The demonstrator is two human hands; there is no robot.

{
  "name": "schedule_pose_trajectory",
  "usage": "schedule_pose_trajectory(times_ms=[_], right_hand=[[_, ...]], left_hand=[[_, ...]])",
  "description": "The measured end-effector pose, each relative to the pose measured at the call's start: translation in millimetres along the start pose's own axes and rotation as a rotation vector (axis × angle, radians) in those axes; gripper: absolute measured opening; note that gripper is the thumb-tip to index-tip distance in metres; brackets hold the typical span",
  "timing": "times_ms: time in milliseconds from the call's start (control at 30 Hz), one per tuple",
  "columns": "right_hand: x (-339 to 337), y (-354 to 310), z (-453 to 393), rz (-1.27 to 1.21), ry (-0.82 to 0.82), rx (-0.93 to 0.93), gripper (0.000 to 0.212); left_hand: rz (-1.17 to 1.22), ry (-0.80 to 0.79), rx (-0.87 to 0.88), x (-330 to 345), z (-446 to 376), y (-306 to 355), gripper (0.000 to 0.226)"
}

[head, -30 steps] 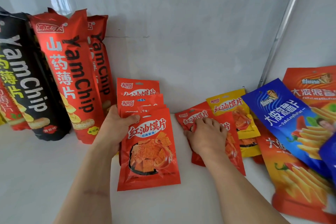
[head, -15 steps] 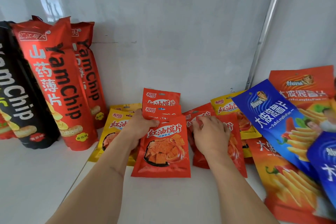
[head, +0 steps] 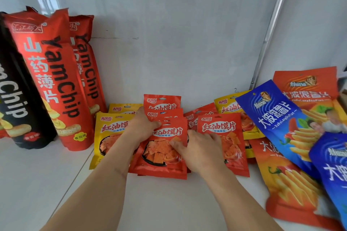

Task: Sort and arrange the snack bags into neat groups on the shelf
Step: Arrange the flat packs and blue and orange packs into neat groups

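Left hand (head: 139,127) grips red pouch stack (head: 161,148), tops toward wall; right hand (head: 199,150) fingers flat on it.

The small bags in the middle (head: 165,148) are red with white word bands and orange squares. Left of them, a yellow bag (head: 109,137) shows the same picture, and further left tall red bags (head: 54,80) and a black bag (head: 16,99) say YamChip. Right of the middle bags lie blue bags (head: 281,118) and orange-red bags (head: 293,189) with yellow wavy chips.
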State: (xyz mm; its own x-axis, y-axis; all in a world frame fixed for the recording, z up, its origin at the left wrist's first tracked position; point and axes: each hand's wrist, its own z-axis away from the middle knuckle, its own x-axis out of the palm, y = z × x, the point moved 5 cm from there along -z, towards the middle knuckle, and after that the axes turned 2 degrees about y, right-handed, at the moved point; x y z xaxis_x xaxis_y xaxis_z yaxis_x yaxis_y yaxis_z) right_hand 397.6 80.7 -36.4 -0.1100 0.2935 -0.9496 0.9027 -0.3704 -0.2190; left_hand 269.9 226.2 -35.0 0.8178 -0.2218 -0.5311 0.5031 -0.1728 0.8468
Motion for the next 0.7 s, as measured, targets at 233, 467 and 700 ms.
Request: schedule_pose_trajectory(times_ms=[233, 467, 700], right_hand=[[2, 1, 3, -0.14, -0.041, 0.047, 0.063], [5, -1, 15, -0.194, -0.044, 0.027, 0.065], [0, -1, 16, -0.234, 0.009, 0.053, 0.065]], left_hand=[[-0.212, 0.081, 0.155, -1, 11, 1, 0.062], [-0.38, 0.073, 0.216, 6, 22, 2, 0.068], [-0.448, 0.112, 0.268, -5, 23, 8, 0.063]])
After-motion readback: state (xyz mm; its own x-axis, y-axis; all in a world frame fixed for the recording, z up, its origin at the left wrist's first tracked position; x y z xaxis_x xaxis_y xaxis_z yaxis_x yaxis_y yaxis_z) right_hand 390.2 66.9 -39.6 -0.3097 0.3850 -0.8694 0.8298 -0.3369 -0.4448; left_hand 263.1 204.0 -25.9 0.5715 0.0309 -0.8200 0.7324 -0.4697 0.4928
